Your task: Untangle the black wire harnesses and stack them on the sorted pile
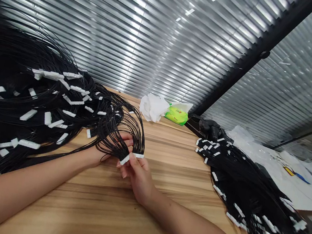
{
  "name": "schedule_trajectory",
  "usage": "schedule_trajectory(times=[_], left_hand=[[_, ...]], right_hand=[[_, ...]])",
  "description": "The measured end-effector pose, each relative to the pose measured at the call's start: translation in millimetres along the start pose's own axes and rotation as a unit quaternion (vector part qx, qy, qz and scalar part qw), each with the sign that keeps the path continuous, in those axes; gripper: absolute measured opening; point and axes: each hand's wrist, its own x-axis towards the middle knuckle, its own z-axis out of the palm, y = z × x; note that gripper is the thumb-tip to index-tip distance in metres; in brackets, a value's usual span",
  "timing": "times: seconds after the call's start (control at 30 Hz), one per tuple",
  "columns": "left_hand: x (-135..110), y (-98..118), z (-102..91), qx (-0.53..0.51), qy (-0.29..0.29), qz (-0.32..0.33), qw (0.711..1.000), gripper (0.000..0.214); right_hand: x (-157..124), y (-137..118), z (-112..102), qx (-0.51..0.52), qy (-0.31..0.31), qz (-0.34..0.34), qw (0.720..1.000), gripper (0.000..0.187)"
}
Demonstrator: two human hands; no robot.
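My left hand (pixel 103 153) grips a looped bunch of thin black wires (pixel 118 135) from below, with its fingertips showing behind the strands. My right hand (pixel 138 177) pinches a white multi-pin connector (pixel 124 160) at the wire ends, and a second white connector (pixel 138 155) lies just beyond it. The wires run back to a large tangled heap of black wire harnesses (pixel 29 102) with many white connectors, at the left of the wooden table (pixel 183 168). A neater pile of similar harnesses (pixel 250 193) lies to the right of my hands.
Crumpled white tissue (pixel 153 108) and a green packet (pixel 177 114) sit at the table's far edge. Dark gloves (pixel 211 128) lie near white plastic sheeting (pixel 257 146). Window blinds (pixel 99 26) fill the background.
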Motion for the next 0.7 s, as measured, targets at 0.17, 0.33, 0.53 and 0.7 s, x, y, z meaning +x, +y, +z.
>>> schedule_trajectory(times=[0.17, 0.33, 0.53, 0.7], left_hand=[[3.3, 0.5, 0.4, 0.002, 0.0, -0.016, 1.0, 0.02], [4.8, -3.2, -1.2, 0.034, -0.018, 0.033, 0.999, 0.035], [-1.1, -2.2, -1.7, 0.111, 0.026, 0.11, 0.987, 0.039], [-1.4, -4.6, -0.8, 0.169, 0.037, 0.155, 0.973, 0.03]], right_hand=[[-1.3, -2.3, 2.3, -0.019, 0.018, 0.005, 1.0, 0.037], [0.2, -1.0, 0.2, -0.052, 0.086, -0.037, 0.994, 0.038], [1.9, -4.1, -0.3, -0.089, 0.167, -0.069, 0.98, 0.042], [2.1, -5.1, 0.7, -0.096, 0.185, -0.066, 0.976, 0.042]])
